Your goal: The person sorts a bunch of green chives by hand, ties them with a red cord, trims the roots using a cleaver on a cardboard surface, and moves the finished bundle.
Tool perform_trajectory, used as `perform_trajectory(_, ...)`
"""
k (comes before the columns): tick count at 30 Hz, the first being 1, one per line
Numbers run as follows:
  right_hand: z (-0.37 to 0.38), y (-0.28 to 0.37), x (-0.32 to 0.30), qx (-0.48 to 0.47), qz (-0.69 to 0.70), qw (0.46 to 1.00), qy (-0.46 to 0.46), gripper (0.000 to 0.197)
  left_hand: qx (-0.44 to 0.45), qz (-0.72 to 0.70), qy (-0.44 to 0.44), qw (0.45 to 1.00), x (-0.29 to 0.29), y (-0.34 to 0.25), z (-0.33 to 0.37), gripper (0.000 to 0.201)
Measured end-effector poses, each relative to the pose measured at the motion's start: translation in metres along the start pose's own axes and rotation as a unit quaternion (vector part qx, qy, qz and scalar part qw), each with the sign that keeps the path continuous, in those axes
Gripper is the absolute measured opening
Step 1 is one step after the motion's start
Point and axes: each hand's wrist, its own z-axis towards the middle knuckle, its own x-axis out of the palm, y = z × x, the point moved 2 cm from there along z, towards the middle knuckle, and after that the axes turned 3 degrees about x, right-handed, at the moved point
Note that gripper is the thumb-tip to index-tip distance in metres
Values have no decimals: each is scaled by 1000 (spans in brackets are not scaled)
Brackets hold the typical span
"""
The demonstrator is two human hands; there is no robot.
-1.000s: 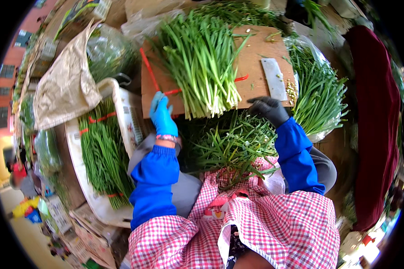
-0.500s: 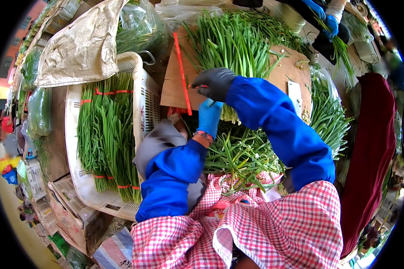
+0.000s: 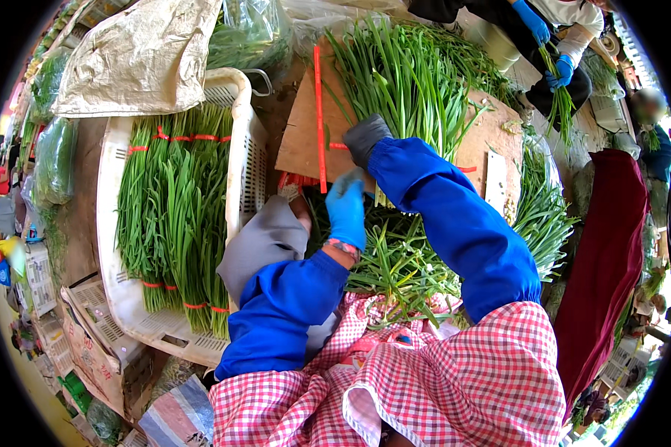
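Observation:
A thick bunch of long green leafy stalks, like garlic chives (image 3: 406, 82), lies on a brown board (image 3: 297, 145). My right hand (image 3: 367, 139), in a dark grey glove, is curled against the bunch's left side; what its fingers hold, if anything, is hidden. A flat red tie strip (image 3: 337, 146) shows left of that hand, and more red strip (image 3: 467, 170) shows at the bunch's right. My left hand (image 3: 346, 212), in a blue glove, is just below, near the stem ends, fingers extended and apparently empty. Another red strip (image 3: 320, 112) lies lengthwise on the board.
At left, a white plastic crate (image 3: 238, 179) holds red-tied green bunches (image 3: 175, 216). Loose stalks (image 3: 406, 268) lie over my checked apron (image 3: 455, 365). A white rectangular piece (image 3: 495, 179) rests on the board's right. A co-worker's blue-gloved hands (image 3: 561, 72) hold stalks at the far right.
My right hand has moved slightly right, from beside the bunch to against its side. The red strip left of it now shows. My left hand has dropped slightly toward me.

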Motion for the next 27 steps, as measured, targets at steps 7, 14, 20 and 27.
perform_trajectory(7,-8,-13,-9,-49,128,986,-95,9,-20,-32,-45,998,-1,0,8,33)
perform_trajectory(14,-3,-2,-13,-22,33,997,-72,3,-14,-11,-38,999,-3,6,11,34)
perform_trajectory(20,-9,-11,-19,-51,90,994,22,12,3,-84,-71,994,-2,5,20,38)
perform_trajectory(27,-9,-1,-24,-6,71,997,19,8,-15,-79,-73,994,1,7,13,41)
